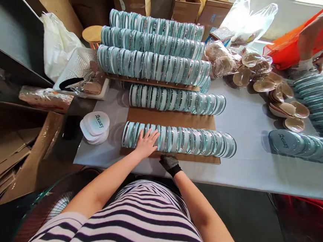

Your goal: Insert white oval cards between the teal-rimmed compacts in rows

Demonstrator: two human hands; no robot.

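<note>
Okay so the left hand (147,142) is lying on the nearest row of glassy round discs (193,141), toward its left end, fingers spread, grip wide and not wrapped round anything. Right hand (170,163), in a black mesh glove (171,167), is down by the near edge of the cardboard sheet (173,118); fingertips are hidden, so can't tell if that grip's holding anything. Row's on the cardboard, near the counter's (244,168) front edge, with white "beauty" discs (95,125) stacked off to its left.
</note>
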